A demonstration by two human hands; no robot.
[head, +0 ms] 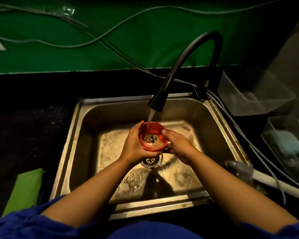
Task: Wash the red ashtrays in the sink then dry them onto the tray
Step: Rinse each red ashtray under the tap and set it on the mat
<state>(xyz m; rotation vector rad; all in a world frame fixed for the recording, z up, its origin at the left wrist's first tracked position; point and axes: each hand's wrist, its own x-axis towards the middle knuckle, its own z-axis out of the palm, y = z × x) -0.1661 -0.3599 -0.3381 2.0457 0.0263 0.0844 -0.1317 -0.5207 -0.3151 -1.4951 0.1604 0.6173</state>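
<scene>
A round red ashtray (156, 130) is held over the middle of the steel sink (86, 128), directly under the running stream from the black faucet (158, 100). Water and dark bits sit in its bowl. My left hand (135, 145) wraps around the ashtray's left side and underside. My right hand (178, 145) holds its right rim, thumb on the edge. The sink floor is wet and foamy, with the drain (151, 161) just below the ashtray.
A green cloth (26, 188) lies on the dark counter at the left. Clear plastic containers (252, 94) stand at the right, one holding a bluish cloth (290, 149). A grey and white pipe (245, 171) crosses the sink's right edge. Cables run along the green wall.
</scene>
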